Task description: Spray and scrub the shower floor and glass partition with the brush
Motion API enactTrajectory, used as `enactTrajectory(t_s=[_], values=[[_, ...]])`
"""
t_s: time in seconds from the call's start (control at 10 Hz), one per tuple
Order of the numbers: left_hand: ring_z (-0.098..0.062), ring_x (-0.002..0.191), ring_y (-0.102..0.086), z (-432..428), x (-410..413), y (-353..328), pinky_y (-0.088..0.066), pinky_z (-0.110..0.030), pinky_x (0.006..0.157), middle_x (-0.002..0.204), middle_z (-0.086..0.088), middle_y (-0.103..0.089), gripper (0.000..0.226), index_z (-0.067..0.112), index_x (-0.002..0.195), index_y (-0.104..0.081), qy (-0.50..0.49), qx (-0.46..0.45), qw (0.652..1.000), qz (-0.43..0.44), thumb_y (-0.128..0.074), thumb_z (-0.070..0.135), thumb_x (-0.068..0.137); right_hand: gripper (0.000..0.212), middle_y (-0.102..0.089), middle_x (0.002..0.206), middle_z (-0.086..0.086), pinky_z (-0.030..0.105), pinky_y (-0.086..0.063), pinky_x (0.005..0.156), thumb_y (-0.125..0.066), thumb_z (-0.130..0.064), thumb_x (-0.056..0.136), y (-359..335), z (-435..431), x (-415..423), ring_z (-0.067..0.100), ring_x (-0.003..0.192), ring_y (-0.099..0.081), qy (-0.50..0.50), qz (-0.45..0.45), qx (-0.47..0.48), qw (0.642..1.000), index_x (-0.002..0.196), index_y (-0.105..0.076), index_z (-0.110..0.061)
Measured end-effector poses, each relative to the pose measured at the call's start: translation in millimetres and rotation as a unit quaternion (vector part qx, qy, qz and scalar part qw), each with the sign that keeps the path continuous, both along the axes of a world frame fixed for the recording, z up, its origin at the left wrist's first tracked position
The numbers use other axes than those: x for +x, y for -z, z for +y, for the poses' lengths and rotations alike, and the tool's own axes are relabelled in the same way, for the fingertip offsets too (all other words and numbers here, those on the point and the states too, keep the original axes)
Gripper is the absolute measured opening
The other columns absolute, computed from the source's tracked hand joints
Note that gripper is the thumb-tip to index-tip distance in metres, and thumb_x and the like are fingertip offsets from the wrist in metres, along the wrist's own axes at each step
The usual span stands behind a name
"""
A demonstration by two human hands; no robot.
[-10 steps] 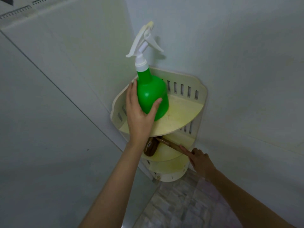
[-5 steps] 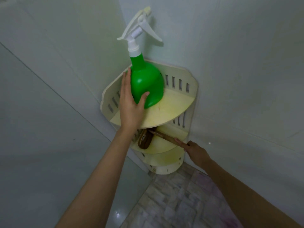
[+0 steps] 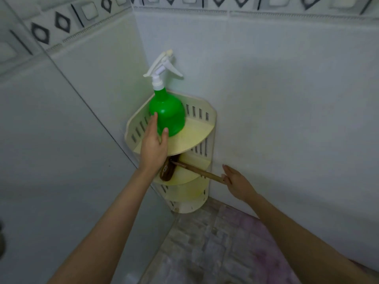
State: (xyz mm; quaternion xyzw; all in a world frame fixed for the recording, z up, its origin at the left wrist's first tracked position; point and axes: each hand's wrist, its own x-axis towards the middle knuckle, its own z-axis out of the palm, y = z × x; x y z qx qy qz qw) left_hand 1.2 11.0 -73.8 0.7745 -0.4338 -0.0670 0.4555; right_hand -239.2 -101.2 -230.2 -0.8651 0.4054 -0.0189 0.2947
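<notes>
Your right hand [image 3: 235, 183] is touching, fingers loosely extended, the handle end of the brush [image 3: 196, 170] lying on the middle tier of the corner shelf [image 3: 211, 117], while your left hand [image 3: 152, 148] is resting straight-fingered against the green spray bottle [image 3: 167, 115] standing on the top tier.

Green spray bottle [image 3: 167, 117], cream shelf [image 3: 202, 132], brown brush [image 3: 196, 172].
</notes>
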Motion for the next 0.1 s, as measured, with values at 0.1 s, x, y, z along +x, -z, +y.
enactTrajectory(t_s=[0.1], values=[[-0.024, 0.152, -0.025, 10.9, -19.0, -17.9, -0.017, -0.026, 0.12, 0.165, -0.012, -0.026, 0.054, 0.007, 0.158, -0.024, 0.048, 0.022, 0.999, 0.011, -0.039, 0.022, 0.108, 0.052, -0.023, 0.157, 0.012, 0.025, -0.014, 0.116, -0.028, -0.029, 0.105, -42.8, 20.5, -15.3, 0.021, 0.144, -0.023, 0.048, -0.013, -0.013, 0.999, 0.15, -0.023, -0.004]])
